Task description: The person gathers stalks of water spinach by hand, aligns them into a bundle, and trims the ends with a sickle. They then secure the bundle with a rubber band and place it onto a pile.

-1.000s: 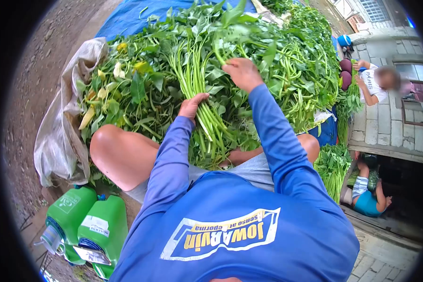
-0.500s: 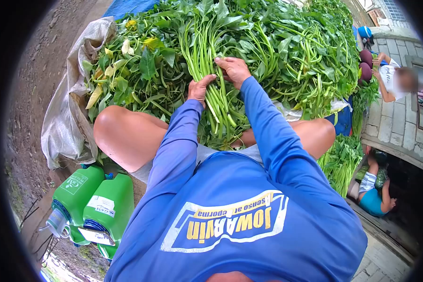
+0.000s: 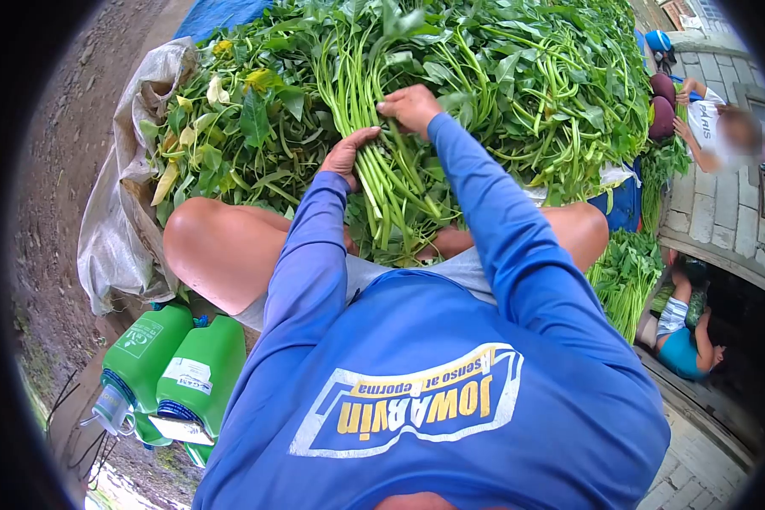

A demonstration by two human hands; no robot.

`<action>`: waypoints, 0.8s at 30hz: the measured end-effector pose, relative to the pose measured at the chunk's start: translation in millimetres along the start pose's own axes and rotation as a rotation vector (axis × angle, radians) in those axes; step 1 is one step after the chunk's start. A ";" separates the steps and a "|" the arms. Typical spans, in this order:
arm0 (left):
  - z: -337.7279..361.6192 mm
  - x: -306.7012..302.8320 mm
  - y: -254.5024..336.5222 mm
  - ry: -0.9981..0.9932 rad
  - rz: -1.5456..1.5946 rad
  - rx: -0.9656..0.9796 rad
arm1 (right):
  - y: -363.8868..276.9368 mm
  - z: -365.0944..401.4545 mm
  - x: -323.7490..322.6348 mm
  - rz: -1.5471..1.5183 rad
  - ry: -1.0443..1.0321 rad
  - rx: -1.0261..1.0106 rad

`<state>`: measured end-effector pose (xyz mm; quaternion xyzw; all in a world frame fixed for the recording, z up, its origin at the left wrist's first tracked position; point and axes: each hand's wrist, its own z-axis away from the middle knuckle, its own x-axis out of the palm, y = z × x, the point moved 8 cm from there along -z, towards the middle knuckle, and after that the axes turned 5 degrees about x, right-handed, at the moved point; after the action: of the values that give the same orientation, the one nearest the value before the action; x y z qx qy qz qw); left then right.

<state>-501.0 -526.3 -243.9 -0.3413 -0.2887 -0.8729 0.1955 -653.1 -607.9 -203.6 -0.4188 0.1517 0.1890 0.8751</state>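
Note:
A bunch of long-stemmed water spinach [image 3: 387, 191] lies in front of me, its cut ends pointing toward my lap. My left hand [image 3: 348, 155] is wrapped round its stems from the left side. Just above and to the right, my right hand [image 3: 412, 110] has its fingers pinched at the upper right edge of the bunch, on a stem. Part of its grip is hidden by the back of the hand. Behind and around both hands spreads a big heap of loose water spinach [image 3: 561, 102], with yellowed leaves [image 3: 168, 180] on the left.
A whitish sack [image 3: 115, 229] edges the heap on the left. Two green plastic jugs [image 3: 200, 365] stand by my left knee. More greens [image 3: 625, 285] lie at the right. Two people [image 3: 707, 127] are on the right, one beside dark red round objects [image 3: 661, 117].
My left hand has shifted slightly left and its fingers sit higher on the stems. My right hand has moved a little up and left, its fingers drawn closer together. The bunch has spread slightly.

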 end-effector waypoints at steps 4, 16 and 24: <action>1.2 -14.8 -1.7 -0.006 -0.031 -0.036 | 28.3 15.8 26.1 -0.406 -0.060 0.146; 1.7 -12.6 13.7 0.181 -0.283 0.327 | -18.7 51.4 9.8 -0.018 0.110 -0.313; 1.2 -1.0 5.0 -0.058 -0.015 0.002 | 10.2 53.1 21.0 -0.540 -0.128 -0.057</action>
<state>-497.0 -529.1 -242.0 -0.3641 -0.2977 -0.8638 0.1808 -633.5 -555.7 -187.3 -0.4558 -0.0266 -0.0206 0.8894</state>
